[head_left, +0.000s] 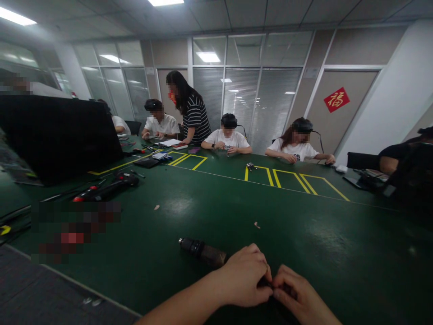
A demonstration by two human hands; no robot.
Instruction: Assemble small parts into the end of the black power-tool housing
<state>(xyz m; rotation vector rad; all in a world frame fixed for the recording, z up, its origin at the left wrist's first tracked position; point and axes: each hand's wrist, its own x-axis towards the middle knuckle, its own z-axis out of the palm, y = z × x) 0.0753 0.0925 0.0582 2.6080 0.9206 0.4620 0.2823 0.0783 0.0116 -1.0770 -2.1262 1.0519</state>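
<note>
Near the front edge of the green table [162, 282], my left hand [246, 276] and my right hand [295, 289] meet with fingers bent and pinched together. Between the fingertips is a small dark thing, mostly hidden and too dim to name. A dark cylindrical tool [204, 253] with a silver tip pointing left lies on the table just beyond and left of my left hand; its right end is covered by that hand.
A black monitor [61, 135] stands at the left, with a red and black tool [108, 186] and cables beside it. Small scraps [257, 225] lie mid-table. Keys [251, 166] sit farther back. Several people are across the table; a dark bag [411, 176] is at the right.
</note>
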